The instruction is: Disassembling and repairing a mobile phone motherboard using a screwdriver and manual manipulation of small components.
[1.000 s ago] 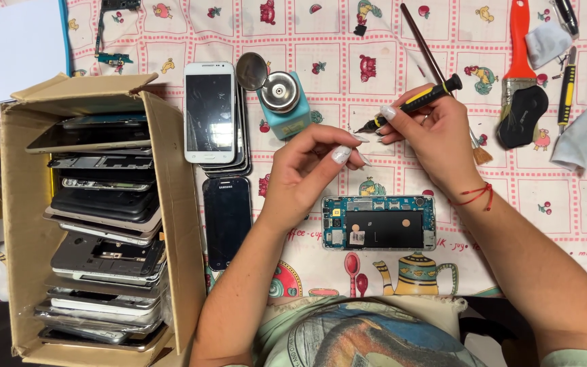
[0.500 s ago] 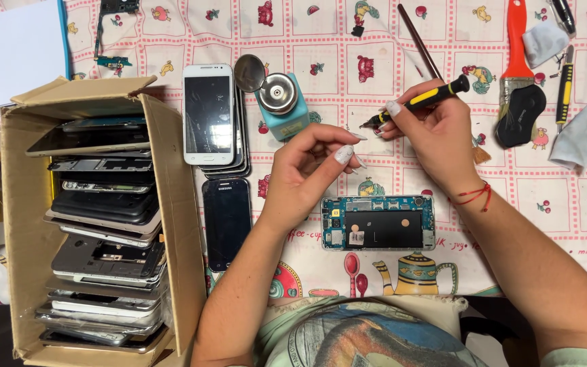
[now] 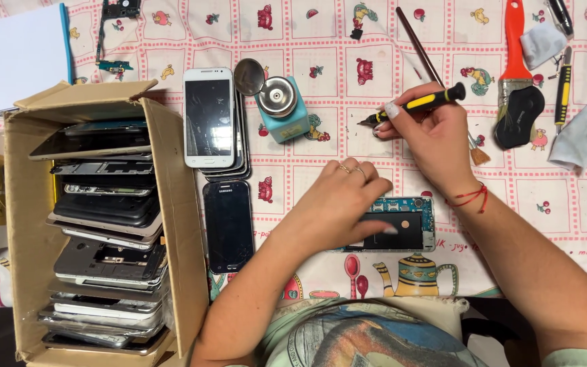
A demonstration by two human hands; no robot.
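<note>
My left hand (image 3: pixel 344 200) lies flat over the left part of an opened phone frame (image 3: pixel 409 224) with a teal circuit board, fingers resting on it. My right hand (image 3: pixel 433 136) is above it and holds a black and yellow screwdriver (image 3: pixel 419 103), tip pointing left just over the patterned tablecloth (image 3: pixel 307 183). A teal pump bottle with a metal top (image 3: pixel 280 105) stands left of the screwdriver tip.
A cardboard box (image 3: pixel 171 204) at left is packed with several phones and frames. A white phone (image 3: pixel 208 117) tops a stack, a black phone (image 3: pixel 228 225) below it. An orange-handled brush (image 3: pixel 514 61), a thin brush (image 3: pixel 419 51), cloths (image 3: pixel 582 136) and another screwdriver (image 3: pixel 563 85) lie at right.
My left hand dropped from beside the screwdriver tip down onto the phone frame. My right hand shifted the screwdriver slightly, tip now toward the cloth.
</note>
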